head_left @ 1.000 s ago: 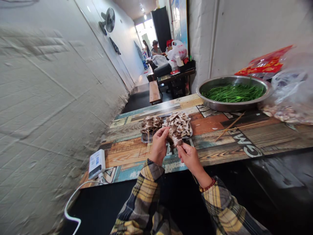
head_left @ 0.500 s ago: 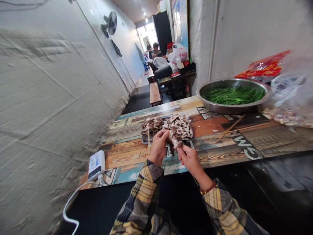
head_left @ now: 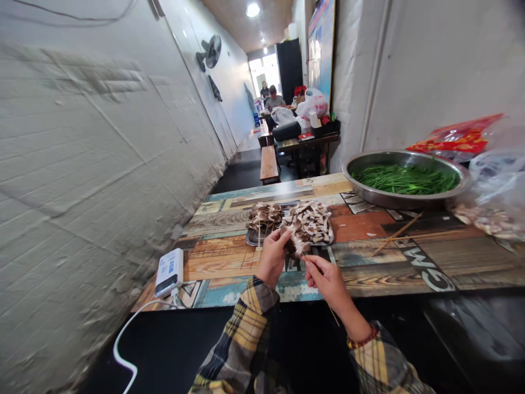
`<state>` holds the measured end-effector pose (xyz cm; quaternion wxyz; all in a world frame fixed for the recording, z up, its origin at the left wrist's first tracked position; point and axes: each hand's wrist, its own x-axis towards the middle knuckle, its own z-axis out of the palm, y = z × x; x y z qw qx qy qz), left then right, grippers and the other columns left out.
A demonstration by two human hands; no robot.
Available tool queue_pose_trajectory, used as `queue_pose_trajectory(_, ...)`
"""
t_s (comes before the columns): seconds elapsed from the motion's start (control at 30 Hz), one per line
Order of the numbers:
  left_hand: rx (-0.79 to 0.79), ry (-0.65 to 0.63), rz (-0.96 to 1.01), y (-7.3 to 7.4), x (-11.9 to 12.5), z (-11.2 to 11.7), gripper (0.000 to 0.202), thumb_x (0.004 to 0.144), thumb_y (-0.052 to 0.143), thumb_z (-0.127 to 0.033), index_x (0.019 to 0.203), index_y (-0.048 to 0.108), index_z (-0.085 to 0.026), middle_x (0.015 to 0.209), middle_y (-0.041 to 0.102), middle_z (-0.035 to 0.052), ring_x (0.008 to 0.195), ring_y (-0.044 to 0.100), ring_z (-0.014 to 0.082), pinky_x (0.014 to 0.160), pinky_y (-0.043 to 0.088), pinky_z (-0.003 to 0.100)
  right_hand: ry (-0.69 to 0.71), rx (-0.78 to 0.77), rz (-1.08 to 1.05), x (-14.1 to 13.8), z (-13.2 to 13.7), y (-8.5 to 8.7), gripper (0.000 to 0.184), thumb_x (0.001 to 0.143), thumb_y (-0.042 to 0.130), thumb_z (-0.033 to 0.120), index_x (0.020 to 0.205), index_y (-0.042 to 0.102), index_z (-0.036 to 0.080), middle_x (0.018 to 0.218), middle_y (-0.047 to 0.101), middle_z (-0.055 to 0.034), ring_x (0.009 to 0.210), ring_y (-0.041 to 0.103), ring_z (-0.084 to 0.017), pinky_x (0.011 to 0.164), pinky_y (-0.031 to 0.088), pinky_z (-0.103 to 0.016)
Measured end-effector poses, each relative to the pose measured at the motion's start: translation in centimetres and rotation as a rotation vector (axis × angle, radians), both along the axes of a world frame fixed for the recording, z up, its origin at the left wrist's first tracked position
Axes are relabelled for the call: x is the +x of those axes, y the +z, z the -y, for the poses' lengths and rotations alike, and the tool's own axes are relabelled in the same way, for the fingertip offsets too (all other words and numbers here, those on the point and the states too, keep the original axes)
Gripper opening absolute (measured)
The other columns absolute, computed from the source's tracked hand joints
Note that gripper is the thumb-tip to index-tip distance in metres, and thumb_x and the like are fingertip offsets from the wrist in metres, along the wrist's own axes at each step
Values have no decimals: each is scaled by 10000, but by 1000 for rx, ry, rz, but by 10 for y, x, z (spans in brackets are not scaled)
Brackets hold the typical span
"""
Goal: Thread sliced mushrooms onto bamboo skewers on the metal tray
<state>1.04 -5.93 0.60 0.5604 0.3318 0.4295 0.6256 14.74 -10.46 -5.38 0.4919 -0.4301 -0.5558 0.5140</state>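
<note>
My left hand [head_left: 272,256] pinches sliced mushroom pieces [head_left: 296,244] at the near edge of a metal tray [head_left: 251,238]. My right hand [head_left: 327,278] is closed on a thin bamboo skewer [head_left: 318,284] whose tip points up into those pieces and whose tail runs down past my wrist. The tray holds a loose heap of mushroom slices [head_left: 314,220] on the right and several filled skewers [head_left: 264,214] on the left. Both hands hover over the near edge of the patterned wooden table [head_left: 369,257].
A steel basin of green chives [head_left: 406,178] stands at the back right, beside plastic bags [head_left: 492,191] and loose skewers [head_left: 396,232]. A white power bank with cable [head_left: 169,272] lies at the table's left corner. A wall runs along the left; people sit far down the aisle.
The camera view has tilted and shifted. My right hand has slid down the skewer, and more bare stick shows between it and the mushroom pieces. The left hand keeps its pinch.
</note>
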Motion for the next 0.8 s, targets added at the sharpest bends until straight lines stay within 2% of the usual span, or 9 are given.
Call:
queue_pose_trajectory(0.13, -3, 76, -6, -1, -14, -1, 340, 561, 821, -366, 732, 650, -126, 649, 610, -12, 553, 520, 75, 535, 395, 198, 25, 97, 148, 6, 11, -1, 326, 849, 554, 469, 892, 718, 190, 644, 641, -30, 536, 599, -161, 516, 480, -255)
queue_pose_trajectory(0.23, 7, 60, -12, -1, -20, 1, 334, 591, 804, -371, 754, 654, -121, 676, 617, 2, 572, 527, 78, 542, 401, 198, 18, 142, 234, 6, 15, 5, 288, 854, 557, 432, 806, 712, 194, 626, 625, -28, 570, 587, -170, 539, 453, -255)
queue_pose_trajectory(0.33, 53, 71, -58, 1, -31, 2, 375, 663, 754, -393, 918, 660, -134, 795, 646, 33, 637, 563, 96, 587, 431, 215, -20, 111, 210, 2, 9, 14, 298, 859, 545, 427, 800, 699, 179, 594, 599, -22, 571, 566, -167, 538, 428, -252)
queue_pose_trajectory(0.43, 110, 211, -171, 1, -55, 1, 443, 698, 723, -402, 1054, 622, -159, 885, 656, 56, 707, 596, 127, 630, 448, 236, -60, 101, 139, -4, -8, 21, 322, 839, 561, 452, 779, 682, 160, 576, 578, -15, 564, 539, -157, 531, 411, -247)
queue_pose_trajectory(0.53, 180, 360, -399, -5, -86, -4, 393, 711, 712, -372, 1040, 636, -171, 903, 654, 64, 798, 601, 158, 724, 457, 266, -109, 61, 83, -10, -28, 27, 355, 800, 588, 493, 758, 667, 149, 553, 551, 1, 487, 469, -127, 469, 365, -233)
queue_pose_trajectory(0.6, 214, 401, -653, -12, -103, -8, 398, 704, 713, -343, 1064, 627, -195, 964, 643, 75, 890, 600, 199, 796, 458, 320, -126, 13, 66, -16, -41, 29, 371, 776, 600, 515, 754, 662, 150, 534, 535, 15, 419, 391, -102, 408, 296, -224)
queue_pose_trajectory(0.7, 293, 342, -1059, -20, -116, -12, 498, 689, 719, -325, 1153, 581, -212, 1118, 607, 105, 1075, 548, 268, 936, 407, 419, -118, -20, 55, -30, -56, 34, 355, 754, 611, 504, 742, 656, 152, 535, 539, 20, 388, 344, -85, 373, 237, -216)
queue_pose_trajectory(0.8, 328, 278, -1265, -26, -119, -14, 596, 686, 715, -313, 1240, 516, -223, 1213, 560, 115, 1158, 498, 292, 996, 365, 460, -100, -20, 54, -52, -70, 38, 329, 748, 597, 472, 724, 644, 147, 529, 538, 19, 387, 343, -81, 362, 229, -205)
